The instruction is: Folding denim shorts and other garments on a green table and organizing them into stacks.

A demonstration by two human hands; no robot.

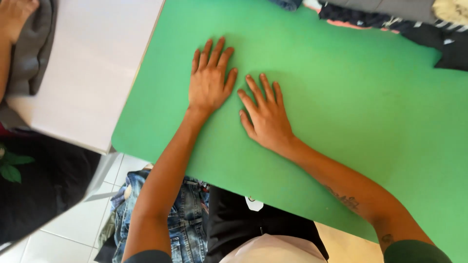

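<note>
Grey cloth (30,48) lies bunched at the far left, well apart from the person's hands, with another person's hand (14,17) resting on it at the corner of a white table (92,63). Right of that begins a green table (351,112), smooth and flat. The left hand (209,80) lies on it palm down, fingers straight and spread, grasping nothing. Just beside it, the right hand (267,117) lies the same way, flat and released, the two nearly touching at the fingertips. The green surface under the palms looks stiff and slick, so it would probably offer no grip except at its rounded edge, near the person's body. Below the left forearm, blue jeans (183,219) sit in a heap on the tiled floor; they look soft and fairly heavy, best gathered by a fold. Beyond the right hand, at the far edge, dark clothes (390,22) are piled.
</note>
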